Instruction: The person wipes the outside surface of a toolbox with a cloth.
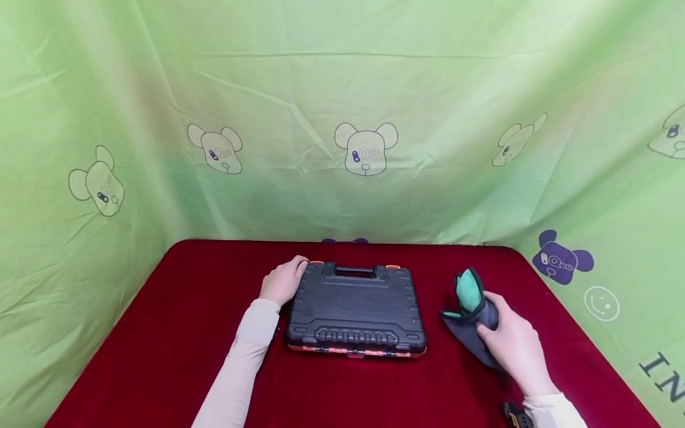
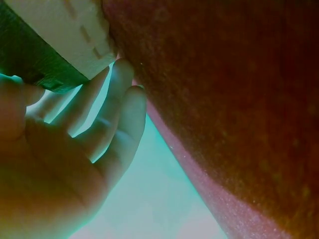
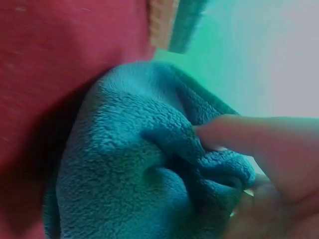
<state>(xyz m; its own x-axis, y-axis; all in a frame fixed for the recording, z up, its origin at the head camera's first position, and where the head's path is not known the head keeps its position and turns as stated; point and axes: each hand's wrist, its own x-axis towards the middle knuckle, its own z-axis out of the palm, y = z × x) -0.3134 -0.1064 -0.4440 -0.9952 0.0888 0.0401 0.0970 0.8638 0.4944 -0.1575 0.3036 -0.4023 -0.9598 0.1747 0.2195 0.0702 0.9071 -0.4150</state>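
A black plastic carrying case [image 1: 355, 306] with an orange-red lower half lies flat on the red-covered table, its handle toward the far side. My left hand [image 1: 283, 281] grips its far left corner; in the left wrist view, fingers [image 2: 130, 112] of this hand reach along the case's pale-looking side [image 2: 79, 30]. To the right of the case, my right hand [image 1: 516, 339] holds a bunched cloth [image 1: 473, 324], dark grey outside and teal inside. Up close in the right wrist view, the cloth [image 3: 119, 144] looks fluffy and folds under the thumb.
Green fabric [image 1: 364, 202] printed with bear heads hangs behind the table and along both sides. The red tabletop [image 1: 187, 309] ends near the fabric at the back. A dark band [image 1: 516, 415] sits by the right wrist.
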